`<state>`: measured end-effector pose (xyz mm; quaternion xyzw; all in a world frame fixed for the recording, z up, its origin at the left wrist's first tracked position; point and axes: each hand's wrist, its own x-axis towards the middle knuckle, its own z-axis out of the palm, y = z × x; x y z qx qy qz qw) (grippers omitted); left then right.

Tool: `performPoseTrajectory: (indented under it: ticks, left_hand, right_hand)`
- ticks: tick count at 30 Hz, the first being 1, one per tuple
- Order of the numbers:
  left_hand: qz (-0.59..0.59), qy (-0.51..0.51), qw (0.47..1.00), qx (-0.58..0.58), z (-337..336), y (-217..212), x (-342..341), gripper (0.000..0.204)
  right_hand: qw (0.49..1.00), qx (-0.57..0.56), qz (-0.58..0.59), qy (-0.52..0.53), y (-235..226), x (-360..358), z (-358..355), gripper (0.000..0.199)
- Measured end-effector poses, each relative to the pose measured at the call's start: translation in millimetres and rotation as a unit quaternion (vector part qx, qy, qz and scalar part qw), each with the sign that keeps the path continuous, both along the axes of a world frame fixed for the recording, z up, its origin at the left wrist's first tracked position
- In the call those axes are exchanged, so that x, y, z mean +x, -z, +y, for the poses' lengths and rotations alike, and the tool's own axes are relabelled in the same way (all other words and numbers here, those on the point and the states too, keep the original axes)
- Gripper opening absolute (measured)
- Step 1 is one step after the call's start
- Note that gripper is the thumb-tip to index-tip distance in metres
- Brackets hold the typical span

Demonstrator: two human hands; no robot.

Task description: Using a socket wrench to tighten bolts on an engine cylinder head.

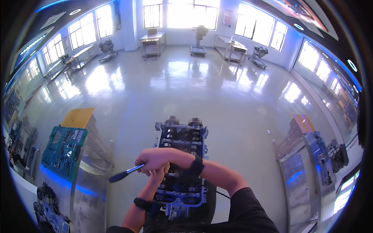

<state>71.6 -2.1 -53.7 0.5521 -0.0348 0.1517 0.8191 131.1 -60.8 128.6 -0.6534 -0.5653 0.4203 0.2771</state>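
Observation:
In front of me stands an engine cylinder head (182,196) with its camshafts and metal lobes exposed, two round gears at its far end. My right hand (150,158) reaches across from the right over the engine's left side. It is closed on a ratchet wrench (119,176), whose black handle sticks out to the left and whose bright shank runs under the fingers. Just below it, my left hand (158,175) has its fingers bent up against the right hand. What those fingers grip is hidden, as is the wrench's head.
To the left, a teal tool case (65,149) with sockets lies open on a metal cart (93,174). Metal parts (324,155) rest on another cart (287,171) at the right. A dark engine part (50,209) sits at lower left. Far off are workbenches (152,39) and engines on stands.

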Motion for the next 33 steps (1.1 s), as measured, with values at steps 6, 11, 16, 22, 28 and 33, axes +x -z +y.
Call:
performPoseTrajectory:
  ticks: [6,11,16,22,28,33]
  left_hand:
    - [-0.016,0.059,0.998,-0.011,2.0,-3.8,3.5,0.007]
    - [0.038,-0.045,0.998,-0.016,-13.6,-16.0,-1.4,0.011]
    - [0.026,-0.029,0.998,-0.042,-17.6,-15.5,-0.6,0.012]
    - [0.021,-0.002,0.996,-0.084,-9.7,0.2,-1.6,0.017]
    - [-0.008,0.031,0.997,-0.07,-6.8,-4.5,1.5,0.03]
    - [0.004,0.055,0.995,-0.077,-6.4,-19.1,0.0,0.039]
  right_hand:
    - [0.973,0.042,-0.021,0.226,15.4,-2.0,-1.4,0.022]
    - [0.929,0.096,-0.085,0.347,22.2,-8.8,-4.0,0.025]
    - [0.921,0.109,-0.111,0.357,22.2,-7.2,-9.6,0.025]
    - [0.95,0.158,-0.095,0.252,25.6,-7.3,-4.6,0.023]
    - [0.983,0.101,-0.108,0.109,12.7,4.5,0.3,0.03]
    - [0.996,0.06,-0.062,-0.003,12.1,17.0,6.6,0.026]
